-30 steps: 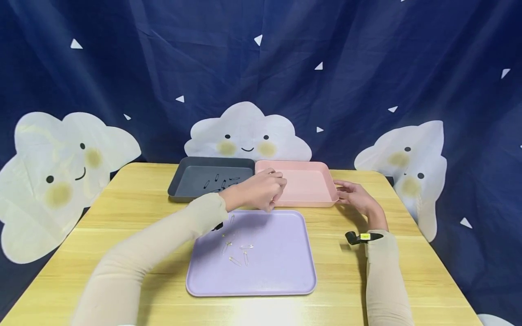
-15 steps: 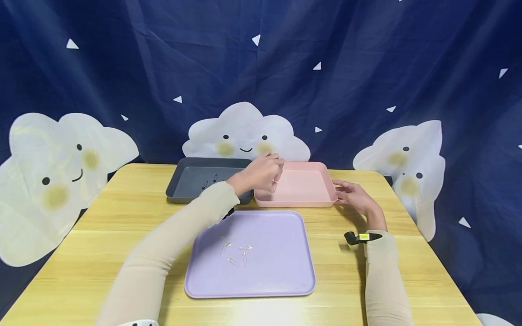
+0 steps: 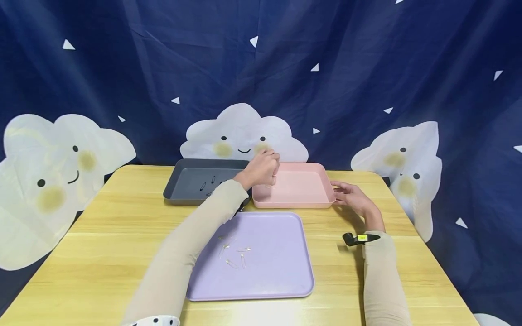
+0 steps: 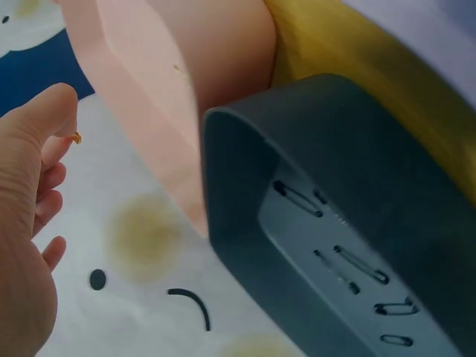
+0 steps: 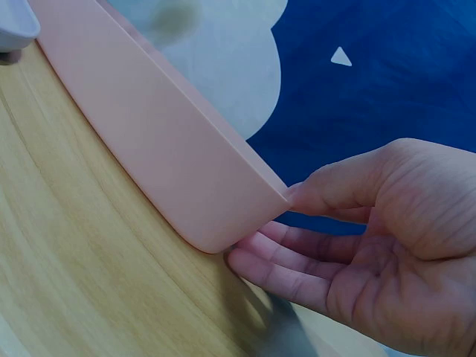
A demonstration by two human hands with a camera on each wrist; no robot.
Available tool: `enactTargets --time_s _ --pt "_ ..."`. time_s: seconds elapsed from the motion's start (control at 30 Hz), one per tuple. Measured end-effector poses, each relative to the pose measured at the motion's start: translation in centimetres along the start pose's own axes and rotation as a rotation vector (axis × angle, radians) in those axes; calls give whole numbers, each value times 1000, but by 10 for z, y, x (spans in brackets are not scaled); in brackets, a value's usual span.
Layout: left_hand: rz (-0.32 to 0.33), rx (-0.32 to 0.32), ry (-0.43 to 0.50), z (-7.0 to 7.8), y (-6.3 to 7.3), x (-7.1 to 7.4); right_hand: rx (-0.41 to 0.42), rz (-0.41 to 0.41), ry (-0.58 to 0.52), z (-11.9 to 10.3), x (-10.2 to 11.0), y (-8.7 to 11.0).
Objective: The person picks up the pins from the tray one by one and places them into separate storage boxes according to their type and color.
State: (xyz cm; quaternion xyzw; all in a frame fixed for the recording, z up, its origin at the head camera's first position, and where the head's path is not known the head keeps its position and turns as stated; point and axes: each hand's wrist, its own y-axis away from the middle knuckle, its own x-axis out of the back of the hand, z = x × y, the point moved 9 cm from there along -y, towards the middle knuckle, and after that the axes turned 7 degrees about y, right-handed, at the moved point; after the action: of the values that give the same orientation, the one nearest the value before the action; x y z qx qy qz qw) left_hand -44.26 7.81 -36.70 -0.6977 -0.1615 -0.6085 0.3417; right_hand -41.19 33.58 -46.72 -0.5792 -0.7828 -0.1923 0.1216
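Note:
My left hand [image 3: 263, 168] reaches over the left part of the pink tray [image 3: 303, 185]. Its thumb and forefinger pinch a safety pin, of which only a small gold end [image 4: 77, 138] shows in the left wrist view. Inside the pink tray lies a small gold item [image 4: 177, 68], too small to make out fully. My right hand [image 3: 355, 199] is at the tray's right end, its thumb against the rim and its fingers, fairly straight, touching the outer wall at the corner. On the purple tray [image 3: 277, 262] lie several gold safety pins [image 3: 243, 261].
Left of the pink tray stands a dark grey tray [image 3: 185, 183] with several black safety pins [image 4: 361, 264] in it. Both stand at the back of the wooden table [image 3: 94, 244], before a dark blue curtain [image 3: 285, 68] with cloud prints.
My left hand has moved from above the purple tray's back edge up and away, over the pink tray. A small gold item now shows there. My right hand has stayed at the tray's end.

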Motion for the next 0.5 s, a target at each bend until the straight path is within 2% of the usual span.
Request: enactTargets --time_s 0.2,0.5 --pt "-4 56 -33 -13 -2 -16 -13 7 -21 2 0 0" --pt "-54 130 -70 -27 2 -33 -38 7 -19 2 1 1"
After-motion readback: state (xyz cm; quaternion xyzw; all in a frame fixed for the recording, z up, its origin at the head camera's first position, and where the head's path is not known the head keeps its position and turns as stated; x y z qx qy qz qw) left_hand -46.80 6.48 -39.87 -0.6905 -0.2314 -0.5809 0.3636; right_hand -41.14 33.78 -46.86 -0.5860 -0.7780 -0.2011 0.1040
